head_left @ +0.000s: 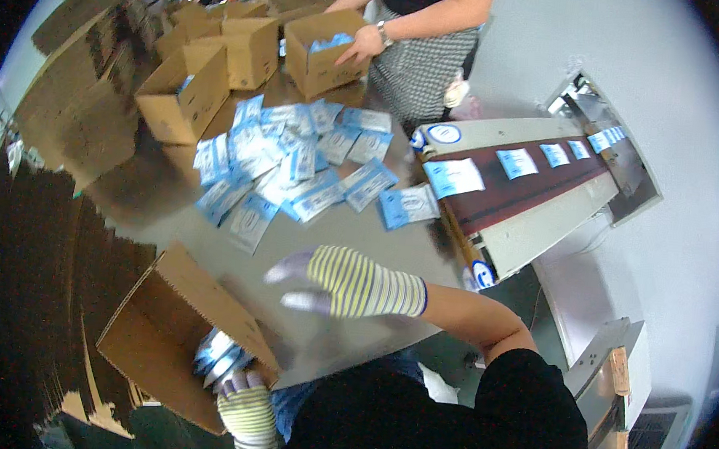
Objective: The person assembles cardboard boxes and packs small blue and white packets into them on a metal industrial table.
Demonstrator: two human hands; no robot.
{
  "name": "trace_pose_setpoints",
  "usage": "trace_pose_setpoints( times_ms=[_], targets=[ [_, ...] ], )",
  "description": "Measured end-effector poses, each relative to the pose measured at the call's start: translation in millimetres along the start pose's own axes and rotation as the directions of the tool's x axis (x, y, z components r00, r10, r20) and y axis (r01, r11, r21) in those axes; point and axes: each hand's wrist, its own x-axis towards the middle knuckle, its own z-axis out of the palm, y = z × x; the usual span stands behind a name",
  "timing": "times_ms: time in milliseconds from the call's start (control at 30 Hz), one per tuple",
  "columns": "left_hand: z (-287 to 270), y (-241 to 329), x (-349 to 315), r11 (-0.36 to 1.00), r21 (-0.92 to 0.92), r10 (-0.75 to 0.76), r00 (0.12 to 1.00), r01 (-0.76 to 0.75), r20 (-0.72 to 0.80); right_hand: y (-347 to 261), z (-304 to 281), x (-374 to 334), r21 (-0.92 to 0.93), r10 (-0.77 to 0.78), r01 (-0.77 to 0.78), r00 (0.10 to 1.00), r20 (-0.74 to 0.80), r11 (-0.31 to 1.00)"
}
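Both my hands wear yellow-and-white striped gloves with greyish-purple fingertips. At the lower left, my left hand (248, 418) reaches into an open cardboard box (136, 325). Its fingers are bent against a small bunch of blue-and-white packets (221, 355) inside; part of the grip is hidden. My right hand (342, 282) hovers over the near part of the metal table, empty, with thumb and fingers apart. Just beyond it lies a loose heap of flat blue-and-white packets (289, 156), the closest one tilted toward me.
A conveyor (523, 182) with a dark red belt carries several packets in a row toward the table (342, 337). Across the table, a co-worker's hand (363, 46) rests at a cardboard box (317, 61) holding packets. More open boxes (185, 97) stand at the far left.
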Motion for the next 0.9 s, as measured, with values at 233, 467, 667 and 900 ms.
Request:
trace_pose_setpoints(
  times_ms=[233, 467, 667, 900],
  targets=[
    [-11.9, -26.0, 23.0, 0.998, -0.066, 0.018, 1.0, -0.019, -0.012, 104.9, -83.7, -52.0, -0.539, 0.456, -0.387, 0.89, -0.006, 0.748],
    [-30.8, -48.0, 47.7, 0.964, -0.265, -0.028, 0.999, 0.034, 0.027, 191.8, -181.3, -94.4, -0.61, 0.526, -0.527, 0.826, -0.203, 0.592],
    [-32.6, -66.4, 45.0, 0.959, -0.282, -0.053, 0.995, 0.029, -0.079, 194.4, -197.5, -52.9, -0.676, 0.773, -0.564, 0.634, 0.014, 0.474],
    [-41.1, -61.5, 64.4, 0.948, -0.287, 0.123, 0.989, -0.14, -0.077, 274.9, -141.3, -48.2, -0.828, 0.814, -0.21, 0.414, 0.406, 0.52]
  ],
)
